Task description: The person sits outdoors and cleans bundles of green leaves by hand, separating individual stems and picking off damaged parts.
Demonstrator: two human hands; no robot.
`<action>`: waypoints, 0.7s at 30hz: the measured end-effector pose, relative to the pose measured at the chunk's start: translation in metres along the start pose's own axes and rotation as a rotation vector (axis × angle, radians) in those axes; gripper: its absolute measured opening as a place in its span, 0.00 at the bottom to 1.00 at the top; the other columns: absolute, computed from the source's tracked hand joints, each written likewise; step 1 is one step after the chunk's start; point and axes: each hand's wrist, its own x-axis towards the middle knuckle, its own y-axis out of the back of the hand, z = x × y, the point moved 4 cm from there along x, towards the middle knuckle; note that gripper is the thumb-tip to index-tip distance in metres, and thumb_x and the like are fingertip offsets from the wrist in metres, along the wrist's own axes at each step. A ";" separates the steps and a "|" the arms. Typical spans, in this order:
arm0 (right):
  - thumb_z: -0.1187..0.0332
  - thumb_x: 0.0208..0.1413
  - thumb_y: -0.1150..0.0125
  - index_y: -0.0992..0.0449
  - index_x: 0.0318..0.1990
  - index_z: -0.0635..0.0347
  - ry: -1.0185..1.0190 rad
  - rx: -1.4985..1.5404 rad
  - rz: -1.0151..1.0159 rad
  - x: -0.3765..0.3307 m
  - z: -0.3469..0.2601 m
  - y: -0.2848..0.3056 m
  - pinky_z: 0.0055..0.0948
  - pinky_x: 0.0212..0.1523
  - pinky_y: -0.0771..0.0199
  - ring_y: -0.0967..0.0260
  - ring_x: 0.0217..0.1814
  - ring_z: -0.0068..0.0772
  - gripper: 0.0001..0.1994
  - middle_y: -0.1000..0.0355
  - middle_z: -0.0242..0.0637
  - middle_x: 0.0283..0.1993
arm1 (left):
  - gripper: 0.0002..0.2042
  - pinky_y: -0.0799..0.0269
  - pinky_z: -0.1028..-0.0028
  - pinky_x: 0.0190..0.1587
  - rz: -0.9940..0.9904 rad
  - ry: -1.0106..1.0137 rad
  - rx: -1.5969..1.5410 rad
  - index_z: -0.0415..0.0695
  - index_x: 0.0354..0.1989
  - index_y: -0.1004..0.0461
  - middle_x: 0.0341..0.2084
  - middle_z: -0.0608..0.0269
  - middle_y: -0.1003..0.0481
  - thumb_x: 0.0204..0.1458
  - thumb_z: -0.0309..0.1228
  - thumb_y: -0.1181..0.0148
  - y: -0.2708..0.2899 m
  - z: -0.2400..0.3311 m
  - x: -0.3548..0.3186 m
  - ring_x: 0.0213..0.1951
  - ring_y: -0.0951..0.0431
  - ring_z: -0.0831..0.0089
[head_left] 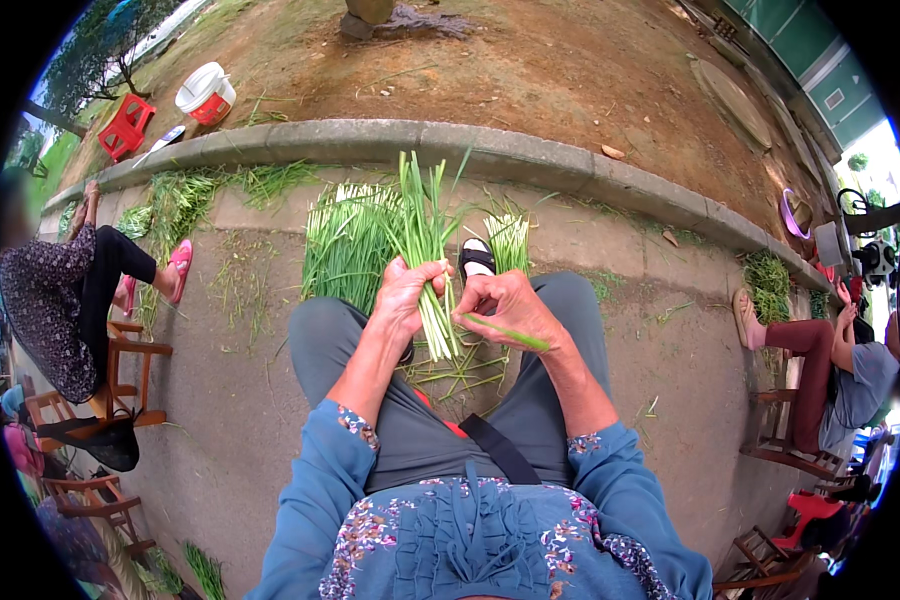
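My left hand [406, 295] grips a bunch of green onion stalks [425, 235] upright between my knees, white ends pointing down. My right hand [508, 306] pinches a single green stalk [510, 333] that sticks out to the right, just beside the bunch. Trimmed scraps [460, 372] lie on the ground under both hands. A larger pile of green stalks [348, 245] lies on the concrete ahead of my left knee, and a smaller bundle [510, 240] rests near my sandalled foot [476, 258].
A curved concrete curb [530, 155] borders bare dirt beyond. One person sits on a wooden stool at the left [65, 300], another at the right [840, 370]. A white bucket [205, 92] and red stool [126, 125] stand far left. More greens [768, 285] lie right.
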 end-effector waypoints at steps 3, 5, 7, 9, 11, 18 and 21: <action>0.81 0.39 0.41 0.27 0.22 0.63 0.040 0.037 -0.106 -0.005 -0.008 -0.013 0.17 0.20 0.40 0.40 0.20 0.11 0.03 0.34 0.25 0.18 | 0.06 0.31 0.82 0.16 0.053 -0.043 -0.056 0.35 0.28 0.33 0.20 0.57 0.27 0.43 0.17 0.43 0.006 0.008 0.002 0.15 0.30 0.79; 0.81 0.38 0.41 0.29 0.22 0.63 -0.062 0.181 -0.373 -0.016 -0.013 -0.031 0.18 0.20 0.39 0.40 0.20 0.13 0.03 0.34 0.27 0.17 | 0.07 0.31 0.82 0.15 0.111 -0.096 -0.127 0.36 0.29 0.35 0.21 0.56 0.27 0.43 0.17 0.43 0.014 0.020 0.006 0.15 0.31 0.79; 0.80 0.37 0.41 0.30 0.22 0.64 -0.137 0.038 -0.606 -0.024 -0.013 -0.048 0.19 0.21 0.39 0.39 0.20 0.15 0.04 0.34 0.30 0.17 | 0.08 0.30 0.83 0.15 0.161 -0.183 -0.151 0.37 0.30 0.36 0.22 0.56 0.28 0.43 0.17 0.43 0.023 0.029 0.009 0.15 0.30 0.78; 0.75 0.35 0.39 0.30 0.23 0.63 -0.192 -0.285 -0.757 -0.033 0.010 -0.064 0.28 0.24 0.34 0.32 0.24 0.30 0.06 0.31 0.38 0.21 | 0.07 0.30 0.83 0.16 0.140 -0.224 -0.140 0.37 0.30 0.35 0.22 0.57 0.27 0.44 0.18 0.43 0.018 0.034 0.005 0.16 0.30 0.78; 0.71 0.34 0.38 0.28 0.24 0.62 -0.198 -0.672 -0.820 -0.044 0.034 -0.080 0.34 0.27 0.32 0.30 0.28 0.39 0.08 0.29 0.41 0.23 | 0.06 0.30 0.83 0.16 0.129 -0.291 -0.125 0.38 0.30 0.34 0.22 0.58 0.27 0.45 0.19 0.44 0.018 0.037 0.005 0.17 0.29 0.79; 0.66 0.47 0.39 0.28 0.21 0.62 -0.164 -0.148 -0.211 -0.026 0.008 -0.015 0.23 0.20 0.40 0.42 0.19 0.16 0.10 0.34 0.28 0.19 | 0.04 0.32 0.84 0.20 -0.013 -0.294 0.040 0.42 0.30 0.31 0.21 0.64 0.27 0.47 0.24 0.43 0.009 0.038 -0.001 0.19 0.29 0.81; 0.62 0.53 0.45 0.29 0.31 0.64 -0.245 -0.006 0.333 -0.010 0.012 0.016 0.23 0.27 0.36 0.39 0.25 0.19 0.12 0.33 0.29 0.23 | 0.04 0.32 0.84 0.23 -0.096 -0.241 0.094 0.42 0.30 0.31 0.22 0.65 0.27 0.47 0.24 0.42 -0.001 0.026 0.000 0.21 0.29 0.82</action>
